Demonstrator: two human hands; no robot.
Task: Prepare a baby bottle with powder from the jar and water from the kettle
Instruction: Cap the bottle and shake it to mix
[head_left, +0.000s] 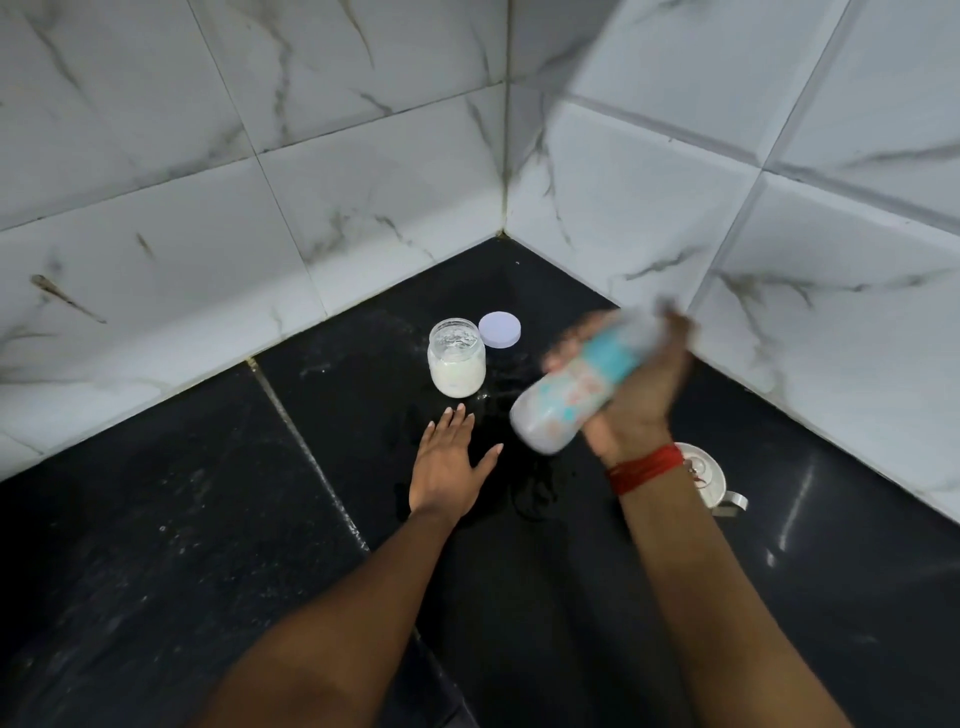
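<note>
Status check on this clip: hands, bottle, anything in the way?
Right hand gripping baby bottle, tilted, motion-blurred. Left hand open, flat on counter. Jar open, lid behind it. Wet patch beneath bottle; nothing blocking.

You're looking down from head height, steeply, with one wide-angle camera that faces the far corner of the black counter (156, 597), where two white marble-tiled walls (260, 182) meet just above centre. Your forearms run up from the bottom edge, so the view sits close over the counter, and the wide lens bends the tile lines toward the frame's edges. There's only this one view, so nothing is shared with a second camera.
</note>
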